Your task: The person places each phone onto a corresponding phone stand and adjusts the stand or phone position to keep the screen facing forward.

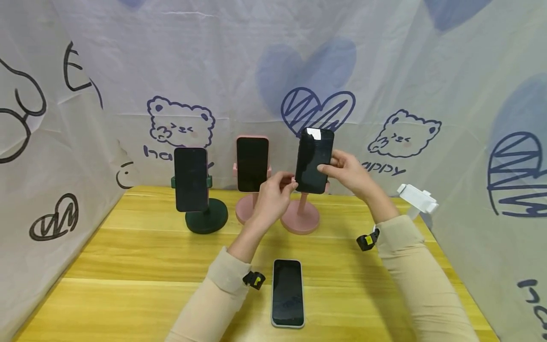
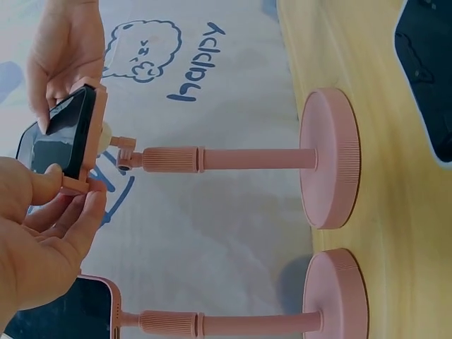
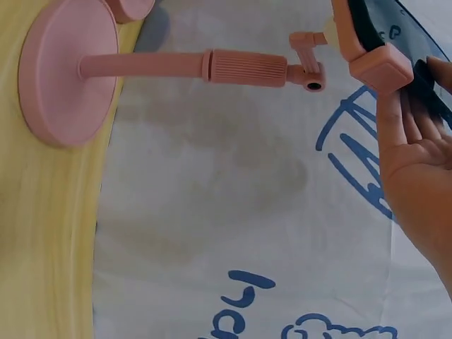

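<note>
A black phone [image 1: 311,159] stands upright at the holder of a pink phone stand [image 1: 300,219]. My right hand [image 1: 352,176] grips the phone by its right side, thumb on the screen and fingers behind. My left hand [image 1: 272,198] pinches the left end of the stand's holder, beside the phone's lower left edge. In the left wrist view, the pink clamp [image 2: 93,145] lies behind the phone, with my left thumb and fingers at its near end. A pink clamp end [image 3: 381,68] shows beside my right fingers in the right wrist view.
To the left, another pink stand [image 1: 244,209] bears a phone [image 1: 252,164], and a dark green stand [image 1: 207,216] bears another phone [image 1: 191,179]. A white stand [image 1: 418,198] is at the right. One phone [image 1: 287,293] lies flat in front. A printed cloth [image 1: 239,57] hangs behind the wooden table [image 1: 141,266].
</note>
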Motion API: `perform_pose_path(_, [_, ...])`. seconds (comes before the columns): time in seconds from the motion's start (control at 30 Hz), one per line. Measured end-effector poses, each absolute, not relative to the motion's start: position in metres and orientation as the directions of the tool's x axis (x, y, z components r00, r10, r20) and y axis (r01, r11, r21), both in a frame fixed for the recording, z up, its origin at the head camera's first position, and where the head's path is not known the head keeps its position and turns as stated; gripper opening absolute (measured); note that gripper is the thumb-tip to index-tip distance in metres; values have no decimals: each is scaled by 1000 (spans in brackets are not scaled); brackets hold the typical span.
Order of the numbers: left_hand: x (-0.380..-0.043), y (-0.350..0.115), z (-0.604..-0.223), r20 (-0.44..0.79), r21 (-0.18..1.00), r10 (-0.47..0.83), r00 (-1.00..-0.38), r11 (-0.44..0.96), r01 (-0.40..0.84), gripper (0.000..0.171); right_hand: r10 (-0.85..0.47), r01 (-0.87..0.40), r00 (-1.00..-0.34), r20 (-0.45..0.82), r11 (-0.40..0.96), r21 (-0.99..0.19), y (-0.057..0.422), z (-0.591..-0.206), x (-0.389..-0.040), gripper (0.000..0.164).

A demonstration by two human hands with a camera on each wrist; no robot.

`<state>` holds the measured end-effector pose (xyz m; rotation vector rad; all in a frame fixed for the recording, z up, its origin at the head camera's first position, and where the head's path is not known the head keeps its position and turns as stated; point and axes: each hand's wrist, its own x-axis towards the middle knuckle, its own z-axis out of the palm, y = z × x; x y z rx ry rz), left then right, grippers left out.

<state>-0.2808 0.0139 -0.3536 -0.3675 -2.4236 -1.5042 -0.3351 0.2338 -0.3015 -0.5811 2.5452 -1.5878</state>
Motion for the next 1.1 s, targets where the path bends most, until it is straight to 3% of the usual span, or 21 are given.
perform_pose_path(0.27, [-281,17,-357,315,883,39,-948,356,308,30,-204,-225,-963,174,265,-938,228,-291,-329,55])
perform_pose_path(0.47, [-283,20,-360,268,926,43,-962,265,270,31,-100,-246,-969,225,318,-916,223,-280,-325,46])
perform_pose_path(0.7, [-287,21,-366,239,960,24,-971,143,240,31,-122,-320,-946,299,476,-819,220,-277,-322,42])
perform_pose_path(1.1, [-287,24,-367,285,946,3,-959,161,282,32,-133,-332,-942,309,512,-792,222,-277,-320,42])
